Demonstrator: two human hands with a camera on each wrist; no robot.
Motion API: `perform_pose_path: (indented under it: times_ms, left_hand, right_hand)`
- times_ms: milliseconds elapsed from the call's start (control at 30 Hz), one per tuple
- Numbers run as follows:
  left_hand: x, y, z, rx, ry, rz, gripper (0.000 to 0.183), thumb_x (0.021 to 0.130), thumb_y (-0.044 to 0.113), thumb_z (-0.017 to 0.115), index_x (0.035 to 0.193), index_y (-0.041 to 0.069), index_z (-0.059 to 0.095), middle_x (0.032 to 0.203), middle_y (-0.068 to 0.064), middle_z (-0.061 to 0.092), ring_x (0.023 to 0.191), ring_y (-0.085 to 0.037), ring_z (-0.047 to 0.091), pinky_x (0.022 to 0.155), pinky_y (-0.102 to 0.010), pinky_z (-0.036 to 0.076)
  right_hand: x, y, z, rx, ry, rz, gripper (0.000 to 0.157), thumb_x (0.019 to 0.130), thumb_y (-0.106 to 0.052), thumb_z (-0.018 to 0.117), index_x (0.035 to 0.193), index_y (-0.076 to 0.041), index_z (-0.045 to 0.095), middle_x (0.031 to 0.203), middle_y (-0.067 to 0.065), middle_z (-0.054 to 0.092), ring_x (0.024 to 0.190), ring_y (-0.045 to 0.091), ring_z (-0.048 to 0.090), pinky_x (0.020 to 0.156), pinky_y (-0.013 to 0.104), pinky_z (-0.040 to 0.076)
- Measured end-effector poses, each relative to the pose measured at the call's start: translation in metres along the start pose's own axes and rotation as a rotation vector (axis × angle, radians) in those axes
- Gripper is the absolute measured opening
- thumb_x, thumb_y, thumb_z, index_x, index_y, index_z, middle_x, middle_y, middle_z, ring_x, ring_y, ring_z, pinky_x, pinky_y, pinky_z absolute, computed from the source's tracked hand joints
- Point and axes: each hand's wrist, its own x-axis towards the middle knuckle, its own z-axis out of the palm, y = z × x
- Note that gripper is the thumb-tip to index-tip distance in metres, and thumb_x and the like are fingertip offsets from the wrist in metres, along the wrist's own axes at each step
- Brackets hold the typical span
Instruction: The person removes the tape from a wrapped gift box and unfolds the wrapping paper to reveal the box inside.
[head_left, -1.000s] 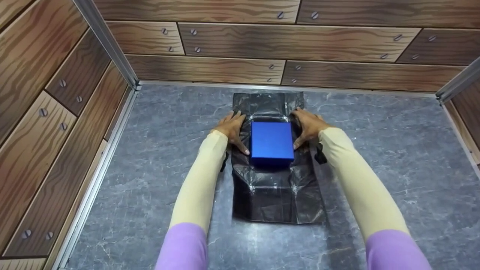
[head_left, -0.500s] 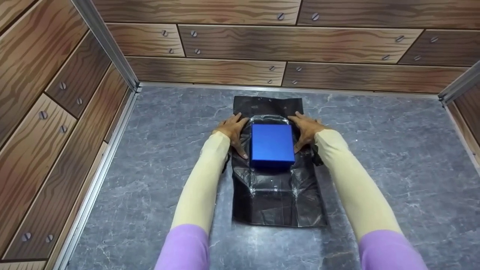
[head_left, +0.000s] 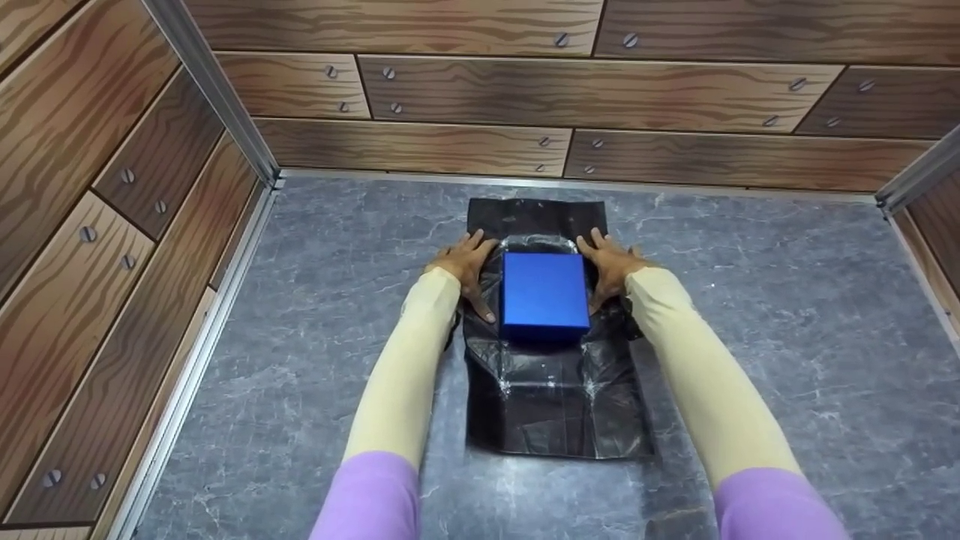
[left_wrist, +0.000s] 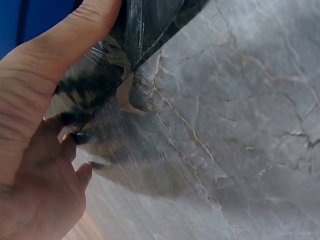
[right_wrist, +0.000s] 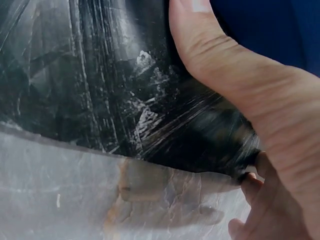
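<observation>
A glossy blue box lies on a creased black plastic sheet in the middle of the grey surface. My left hand rests at the sheet's left side, thumb and fingers spread, with the thumb beside the box. Across from it, my right hand rests spread on the sheet's right side, its thumb close to the box's right face. In the left wrist view the fingertips meet the plastic edge. The right wrist view shows the thumb lying over the plastic, beside the box's dark blue side.
The grey marbled surface spreads around the sheet. Wood-patterned panels stand along the back and left, with metal strips at their edges. A further panel rises at the right.
The sheet's far end looks flatter than a second ago. My right hand has come slightly closer to the box. The whole head view has shifted a little downward.
</observation>
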Motion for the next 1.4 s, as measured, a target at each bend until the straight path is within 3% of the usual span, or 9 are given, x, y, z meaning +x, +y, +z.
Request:
perform_pose_path:
  times_ms: [233, 500, 700, 800, 900, 1100, 1300, 1400]
  left_hand:
    - [-0.011, 0.004, -0.003, -0.010, -0.012, 0.025, 0.142, 0.058, 0.047, 0.097, 0.165, 0.023, 0.007, 0.170, -0.011, -0.006, 0.156, -0.030, -0.003, 0.125, -0.050, 0.009]
    - [-0.012, 0.008, -0.002, 0.058, -0.013, 0.029, 0.133, 0.065, 0.050, 0.093, 0.165, 0.024, 0.008, 0.169, -0.014, -0.008, 0.155, -0.031, -0.006, 0.125, -0.051, 0.008]
    - [-0.030, 0.014, 0.007, 0.012, 0.026, 0.133, 0.113, 0.078, 0.044, 0.087, 0.163, 0.014, 0.019, 0.168, -0.018, 0.002, 0.155, -0.034, 0.000, 0.124, -0.052, 0.009]
    - [-0.042, 0.017, 0.012, -0.033, 0.009, 0.162, 0.105, 0.081, 0.041, 0.085, 0.162, 0.012, 0.023, 0.168, -0.017, 0.004, 0.155, -0.033, 0.001, 0.124, -0.053, 0.007]
    - [-0.053, 0.017, 0.019, -0.050, -0.016, 0.168, 0.107, 0.080, 0.043, 0.086, 0.161, 0.011, 0.025, 0.168, -0.016, 0.005, 0.155, -0.033, -0.001, 0.124, -0.052, 0.006]
    - [-0.058, 0.014, 0.031, 0.020, -0.030, 0.160, 0.125, 0.069, 0.052, 0.091, 0.163, 0.011, 0.018, 0.168, -0.019, 0.004, 0.155, -0.033, 0.001, 0.125, -0.046, 0.008]
    - [-0.066, 0.015, 0.043, 0.106, -0.046, 0.175, 0.145, 0.060, 0.057, 0.093, 0.163, 0.007, 0.004, 0.167, -0.022, -0.006, 0.154, -0.037, -0.003, 0.125, -0.049, 0.010]
    - [-0.071, 0.015, 0.046, 0.131, -0.029, 0.198, 0.150, 0.058, 0.059, 0.093, 0.163, 0.006, 0.001, 0.167, -0.021, -0.008, 0.154, -0.037, -0.004, 0.125, -0.049, 0.009]
  right_hand:
    - [-0.004, 0.005, 0.003, 0.020, 0.024, -0.018, 0.132, 0.064, -0.017, 0.096, 0.162, -0.004, 0.009, 0.165, 0.029, -0.005, 0.151, 0.048, -0.001, 0.115, 0.073, 0.001]
    - [-0.018, 0.003, 0.011, 0.013, 0.136, -0.126, 0.115, 0.069, -0.014, 0.092, 0.158, 0.005, 0.021, 0.164, 0.030, 0.008, 0.151, 0.048, 0.004, 0.117, 0.070, 0.004]
    - [-0.038, 0.004, 0.015, 0.019, 0.212, -0.176, 0.111, 0.071, -0.021, 0.092, 0.155, 0.009, 0.026, 0.162, 0.032, 0.014, 0.150, 0.050, 0.010, 0.118, 0.067, 0.006]
    - [-0.048, 0.003, 0.015, 0.047, 0.228, -0.191, 0.115, 0.069, -0.028, 0.093, 0.154, 0.010, 0.025, 0.162, 0.032, 0.014, 0.149, 0.051, 0.010, 0.119, 0.066, 0.005]
    - [-0.056, 0.000, 0.017, 0.074, 0.215, -0.199, 0.121, 0.066, -0.034, 0.093, 0.155, 0.009, 0.023, 0.163, 0.031, 0.013, 0.149, 0.051, 0.010, 0.119, 0.066, 0.005]
    - [-0.065, -0.006, 0.026, 0.083, 0.150, -0.242, 0.133, 0.060, -0.039, 0.097, 0.155, 0.012, 0.019, 0.160, 0.037, 0.012, 0.148, 0.054, 0.012, 0.117, 0.068, 0.009]
    - [-0.078, -0.020, 0.041, 0.020, 0.003, -0.164, 0.148, 0.050, -0.041, 0.100, 0.160, 0.004, 0.010, 0.162, 0.036, 0.000, 0.150, 0.052, 0.002, 0.117, 0.069, 0.004]
    - [-0.088, -0.024, 0.045, -0.052, -0.028, -0.156, 0.153, 0.046, -0.044, 0.100, 0.160, 0.003, 0.009, 0.162, 0.036, -0.005, 0.149, 0.053, -0.002, 0.118, 0.068, 0.005]
